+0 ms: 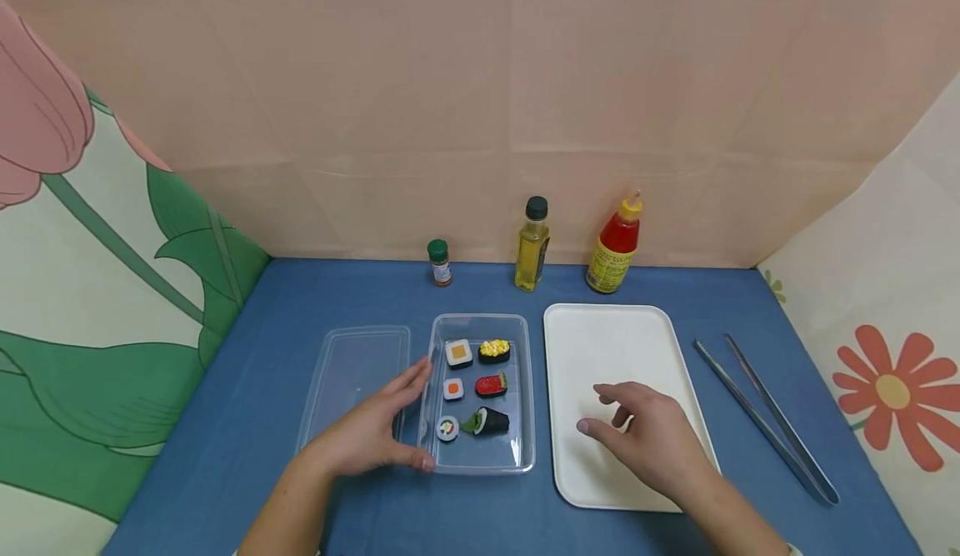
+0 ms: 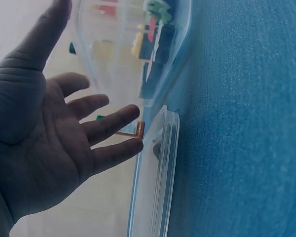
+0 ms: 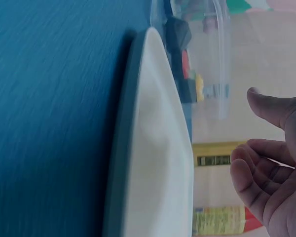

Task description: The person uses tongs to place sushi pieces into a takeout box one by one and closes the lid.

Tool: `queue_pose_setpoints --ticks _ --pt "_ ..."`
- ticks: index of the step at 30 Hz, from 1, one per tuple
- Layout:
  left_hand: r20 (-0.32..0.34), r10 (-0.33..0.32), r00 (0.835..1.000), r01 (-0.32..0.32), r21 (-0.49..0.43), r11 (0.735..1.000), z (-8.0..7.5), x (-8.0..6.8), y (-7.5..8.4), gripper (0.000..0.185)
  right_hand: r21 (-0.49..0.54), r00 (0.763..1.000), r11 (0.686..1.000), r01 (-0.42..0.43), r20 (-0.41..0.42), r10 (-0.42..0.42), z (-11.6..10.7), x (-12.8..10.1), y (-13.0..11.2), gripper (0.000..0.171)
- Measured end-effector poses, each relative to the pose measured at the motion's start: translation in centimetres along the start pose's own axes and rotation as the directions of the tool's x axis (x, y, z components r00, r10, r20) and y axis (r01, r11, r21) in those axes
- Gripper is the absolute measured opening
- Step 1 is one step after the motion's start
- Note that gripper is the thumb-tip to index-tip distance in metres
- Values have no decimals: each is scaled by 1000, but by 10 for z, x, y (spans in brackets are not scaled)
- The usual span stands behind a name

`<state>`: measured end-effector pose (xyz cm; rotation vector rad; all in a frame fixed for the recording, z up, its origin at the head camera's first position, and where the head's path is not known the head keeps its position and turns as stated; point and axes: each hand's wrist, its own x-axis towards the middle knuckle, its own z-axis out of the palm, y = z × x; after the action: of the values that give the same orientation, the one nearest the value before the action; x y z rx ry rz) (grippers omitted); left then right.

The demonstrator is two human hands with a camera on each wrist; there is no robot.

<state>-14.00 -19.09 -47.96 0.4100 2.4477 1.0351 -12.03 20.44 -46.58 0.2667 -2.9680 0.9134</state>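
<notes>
A clear plastic container (image 1: 480, 458) stands mid-table with several small sushi pieces inside, among them a black hand roll (image 1: 492, 421), a red-topped piece (image 1: 491, 385) and a yellow-topped one (image 1: 494, 351). At its left side, my left hand (image 1: 375, 431) has its fingers spread, thumb near the front corner and fingertips right at the side wall; the left wrist view shows the palm with nothing in it. My right hand (image 1: 648, 435) hovers over the white tray (image 1: 607, 339), fingers loosely bent and holding nothing. Left of the container lies its clear lid (image 1: 352, 373), partly behind my left hand.
Metal tongs (image 1: 780, 427) lie right of the tray. Along the back stand a small green-capped spice jar (image 1: 440, 264), an oil bottle (image 1: 532, 247) and a red sauce bottle (image 1: 615, 247) with a yellow cap. A curtain (image 1: 450, 106) hangs behind the blue table (image 1: 247, 423).
</notes>
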Motion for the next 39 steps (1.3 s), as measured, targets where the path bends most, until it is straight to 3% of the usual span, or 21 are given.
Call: queue_pose_setpoints --ticks 16,21,31,39 --pt "-1 14 1000 -14 39 999 2 -2 -1 121 82 997 994 66 27 -69 22 0 -37 47" --pt "-19 15 1000 -14 46 999 -1 -5 -3 122 115 992 986 121 33 -126 23 0 -50 47" --pt "-107 56 993 -50 58 997 -10 -25 -12 121 210 964 949 235 75 -256 31 -5 -75 48" --pt "-222 91 971 -70 101 992 -21 -42 -21 122 283 927 904 321 103 -361 45 -6 -100 52"
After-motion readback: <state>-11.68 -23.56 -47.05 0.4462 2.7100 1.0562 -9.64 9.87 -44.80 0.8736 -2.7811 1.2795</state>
